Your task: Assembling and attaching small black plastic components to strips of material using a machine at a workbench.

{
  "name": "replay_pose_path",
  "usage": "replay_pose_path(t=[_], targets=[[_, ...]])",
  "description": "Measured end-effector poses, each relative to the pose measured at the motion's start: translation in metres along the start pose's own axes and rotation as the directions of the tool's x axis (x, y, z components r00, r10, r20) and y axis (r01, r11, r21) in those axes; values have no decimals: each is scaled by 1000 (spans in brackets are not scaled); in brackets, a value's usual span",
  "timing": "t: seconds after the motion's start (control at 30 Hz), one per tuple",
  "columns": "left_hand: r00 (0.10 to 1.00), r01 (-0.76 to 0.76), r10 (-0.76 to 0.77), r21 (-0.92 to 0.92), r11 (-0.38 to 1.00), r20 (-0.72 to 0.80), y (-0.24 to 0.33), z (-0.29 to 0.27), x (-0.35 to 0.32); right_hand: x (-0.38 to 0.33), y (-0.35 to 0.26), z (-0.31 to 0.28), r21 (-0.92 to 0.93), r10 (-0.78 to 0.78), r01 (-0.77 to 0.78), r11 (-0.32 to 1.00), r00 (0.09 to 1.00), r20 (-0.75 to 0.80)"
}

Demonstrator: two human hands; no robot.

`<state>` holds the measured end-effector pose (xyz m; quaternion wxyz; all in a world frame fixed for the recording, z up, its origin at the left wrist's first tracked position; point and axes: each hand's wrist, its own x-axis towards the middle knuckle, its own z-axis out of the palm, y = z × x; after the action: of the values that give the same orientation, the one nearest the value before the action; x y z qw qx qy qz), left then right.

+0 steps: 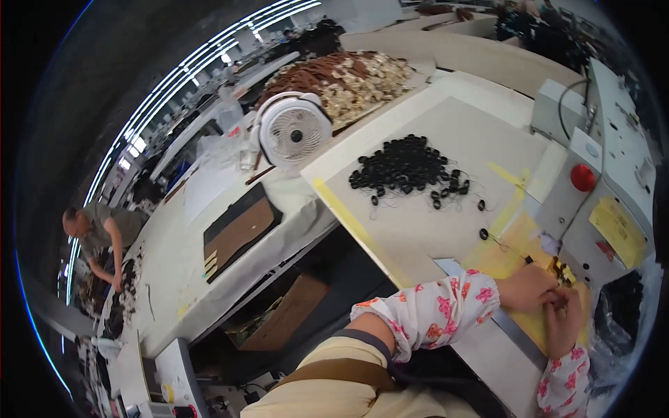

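Note:
My left hand [527, 287] and my right hand [565, 325] meet at the right side of the worktable, just in front of the brass-coloured parts [562, 271] of a grey sewing machine. The fingers of both are closed and drawn together. Whatever they pinch is hidden behind the fingers. A small black piece [529, 260] lies beside my left hand, close to the brass parts. To the left, a single black ring [483, 234] trails a thread toward it. Farther off on the table is a heap of small black rings [404, 165] with loose thread ends.
The grey sewing machine [621, 143] with a red button [582, 177] stands at the right. A white fan [295, 132] sits beyond the table, before a brown and cream pile [341, 80]. A dark and brown panel [242, 233] lies left. Another person [104, 233] works far left.

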<state>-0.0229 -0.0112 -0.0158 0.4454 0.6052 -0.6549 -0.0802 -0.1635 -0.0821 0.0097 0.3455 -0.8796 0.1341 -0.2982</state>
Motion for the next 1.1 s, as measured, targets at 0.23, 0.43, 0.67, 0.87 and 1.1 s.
replay_pose_path(t=[0.23, 0.43, 0.67, 0.87, 1.1], targets=[[967, 139, -130, -28, 990, 220, -2, -39, 14, 17, 12, 0, 273, 227, -202, 941, 972, -62], [922, 343, -295, -175, 923, 253, -2, -31, 22, 18, 27, -6, 357, 269, -252, 899, 963, 3], [963, 237, -207, -174, 956, 173, 0, -34, 6, 15, 12, 6, 48, -42, 45, 998, 998, -50], [985, 131, -105, -193, 972, 139, -7, -23, -2, 3, 3, 1, -88, -165, 167, 982, 986, 26], [988, 112, -99, -107, 988, 122, -5, -25, 3, 9, 4, 1, -71, -190, 194, 978, 980, 52]])
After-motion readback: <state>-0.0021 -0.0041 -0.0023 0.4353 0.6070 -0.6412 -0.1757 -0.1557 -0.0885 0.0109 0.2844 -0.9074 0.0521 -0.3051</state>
